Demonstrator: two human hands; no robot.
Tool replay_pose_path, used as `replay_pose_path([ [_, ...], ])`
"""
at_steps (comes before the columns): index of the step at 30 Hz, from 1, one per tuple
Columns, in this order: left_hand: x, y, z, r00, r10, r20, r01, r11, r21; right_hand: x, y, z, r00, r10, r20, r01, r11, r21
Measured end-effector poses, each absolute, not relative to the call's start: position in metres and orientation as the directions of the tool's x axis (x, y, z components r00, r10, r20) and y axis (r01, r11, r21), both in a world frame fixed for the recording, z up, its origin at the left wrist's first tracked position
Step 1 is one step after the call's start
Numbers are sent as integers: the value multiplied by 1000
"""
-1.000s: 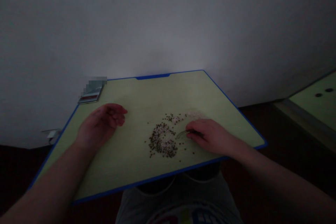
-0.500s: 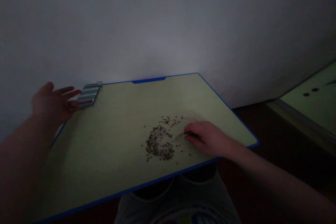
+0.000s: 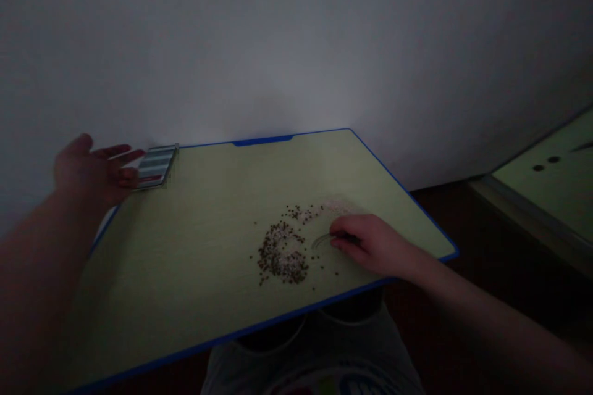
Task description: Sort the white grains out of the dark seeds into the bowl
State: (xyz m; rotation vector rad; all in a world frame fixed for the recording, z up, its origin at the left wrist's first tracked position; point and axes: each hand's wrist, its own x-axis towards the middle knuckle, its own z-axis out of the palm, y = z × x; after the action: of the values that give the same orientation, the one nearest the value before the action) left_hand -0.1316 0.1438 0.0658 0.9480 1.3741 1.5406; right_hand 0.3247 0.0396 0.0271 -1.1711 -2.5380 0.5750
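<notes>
My right hand [image 3: 364, 242] is closed in a pinch on thin, curved tweezers [image 3: 320, 239], whose tips point left, close to the seeds. A loose heap of small dark seeds mixed with pale grains [image 3: 282, 253] lies to the left of the tips. Past my right fingers is a patch of pale grains [image 3: 337, 205], with a few dark seeds between it and the heap. Over at the far left, my left hand [image 3: 95, 173] is open, fingers spread, beside a flat phone-like device [image 3: 157, 165] with a striped face. Whether the fingertips touch its edge, I cannot tell.
Everything lies on a pale table top [image 3: 194, 271] with a blue rim, set against a white wall [image 3: 278, 43]. My knees and clothing [image 3: 319, 352] are under its front edge. A light green cupboard panel [image 3: 556, 185] stands at the right.
My right hand and the tweezers have shifted slightly right, away from the heap. The fingers of my left hand have moved up a little beside the device.
</notes>
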Motion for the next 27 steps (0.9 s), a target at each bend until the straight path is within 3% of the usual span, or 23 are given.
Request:
replay_pose_path([
  [1,-125,139,68,-404,913,-45,-152,-19,988,326,40,27,-619,779,97,659,583,-476],
  [5,-81,113,73,-274,958,-82,-250,11,968,330,42,25,-607,787,109,657,575,-488],
  [11,-25,92,40,-190,960,-207,-178,173,969,325,45,24,-647,756,98,643,610,-463],
  [18,-23,86,9,-163,987,10,45,-3,999,315,50,26,-683,724,93,636,653,-411],
  [27,-28,86,3,-167,985,50,7,-49,999,327,47,28,-723,684,100,594,689,-416],
])
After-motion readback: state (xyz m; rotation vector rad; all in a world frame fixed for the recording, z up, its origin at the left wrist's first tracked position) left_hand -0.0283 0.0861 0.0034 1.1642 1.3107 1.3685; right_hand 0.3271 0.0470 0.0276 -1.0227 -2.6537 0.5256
